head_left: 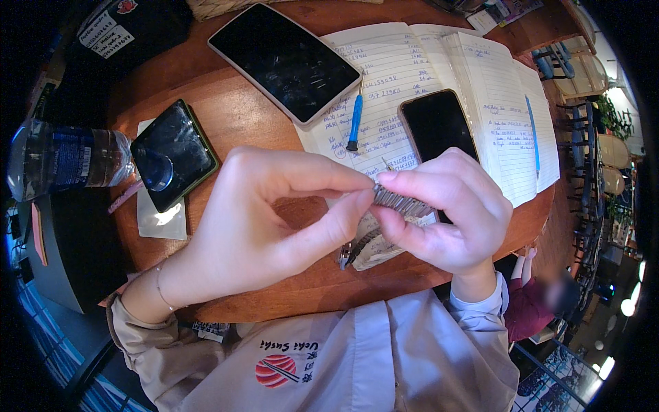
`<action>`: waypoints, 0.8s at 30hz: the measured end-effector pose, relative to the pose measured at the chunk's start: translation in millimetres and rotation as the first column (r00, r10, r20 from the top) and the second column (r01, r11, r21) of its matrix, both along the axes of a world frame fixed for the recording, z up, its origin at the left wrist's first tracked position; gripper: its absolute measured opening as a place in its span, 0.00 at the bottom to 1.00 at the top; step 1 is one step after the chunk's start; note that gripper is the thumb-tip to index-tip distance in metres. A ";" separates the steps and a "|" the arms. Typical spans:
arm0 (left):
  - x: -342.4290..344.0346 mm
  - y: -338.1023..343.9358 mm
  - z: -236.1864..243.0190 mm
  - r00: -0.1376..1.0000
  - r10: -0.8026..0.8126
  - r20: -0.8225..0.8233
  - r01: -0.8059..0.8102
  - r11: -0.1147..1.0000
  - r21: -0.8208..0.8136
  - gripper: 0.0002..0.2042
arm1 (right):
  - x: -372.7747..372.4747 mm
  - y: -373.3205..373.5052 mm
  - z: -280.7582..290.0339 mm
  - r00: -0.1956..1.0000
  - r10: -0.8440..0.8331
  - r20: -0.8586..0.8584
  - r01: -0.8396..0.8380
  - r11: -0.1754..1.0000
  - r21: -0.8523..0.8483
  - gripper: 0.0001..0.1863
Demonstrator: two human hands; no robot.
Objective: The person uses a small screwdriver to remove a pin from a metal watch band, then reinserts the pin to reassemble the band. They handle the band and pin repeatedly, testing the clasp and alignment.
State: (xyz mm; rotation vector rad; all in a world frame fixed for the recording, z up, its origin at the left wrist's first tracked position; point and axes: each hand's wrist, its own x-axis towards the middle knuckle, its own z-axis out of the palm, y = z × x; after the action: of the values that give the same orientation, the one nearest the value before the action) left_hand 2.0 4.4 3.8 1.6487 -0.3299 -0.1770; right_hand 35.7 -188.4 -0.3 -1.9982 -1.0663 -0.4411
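Observation:
Over the middle of the table, my left hand (274,213) and my right hand (453,206) meet at a metal link watch band (401,202). The right thumb and fingers are closed round the band, whose ridged links show between them. My left thumb and index finger pinch its left end; what lies right between those fingertips is hidden. A thin metal pin (386,163) sticks up beside my right thumb. Just below the hands, a dark strap-like thing with a shiny metal part (345,255) lies by a crumpled paper (377,250).
Behind the hands lie an open notebook (439,55), a blue screwdriver (355,123), a black phone (439,127), a tablet (285,62) and a blue pen (533,137). At left are another phone (175,154) and a water bottle (68,161). A person in dark red (528,309) is at right.

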 end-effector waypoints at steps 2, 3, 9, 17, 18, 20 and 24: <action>2.6 0.5 -0.3 0.990 -0.018 0.136 0.001 0.992 0.128 0.06 | -0.1 -0.5 -1.3 1.000 0.000 0.013 0.000 1.000 -0.008 0.15; 2.2 0.4 -0.3 0.991 -0.015 0.135 -0.005 0.989 0.146 0.06 | -0.2 -0.5 -1.7 1.000 0.001 0.019 0.000 1.000 -0.012 0.15; 0.1 -0.7 -1.7 0.999 -0.012 0.044 0.007 0.995 0.100 0.06 | -0.8 -2.1 -1.6 0.999 0.043 -0.004 -0.044 0.998 -0.048 0.14; -3.8 -1.4 2.5 0.952 -0.034 -0.304 -0.008 0.990 -0.138 0.07 | 2.6 -1.8 -3.2 0.990 0.110 -0.084 -0.109 0.994 0.016 0.14; -3.5 -1.4 2.4 0.959 -0.024 -0.283 -0.013 0.992 -0.128 0.07 | 1.3 -1.8 -1.0 0.988 0.088 -0.126 -0.088 0.996 0.009 0.14; -2.9 -1.7 2.0 0.971 -0.003 -0.239 -0.024 0.994 -0.110 0.07 | 1.2 -2.3 -1.9 0.989 0.064 -0.136 -0.062 0.998 0.016 0.14; -3.3 -2.6 2.7 0.970 0.019 -0.243 -0.047 0.993 -0.112 0.07 | -0.5 -1.9 3.5 0.976 0.000 -0.217 -0.002 1.000 -0.009 0.17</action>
State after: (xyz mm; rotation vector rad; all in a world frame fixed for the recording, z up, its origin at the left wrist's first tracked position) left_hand -1.3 1.7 6.4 1.4970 -0.1248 -0.3247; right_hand 35.2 -190.3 3.2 -2.0018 -0.9335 -0.2106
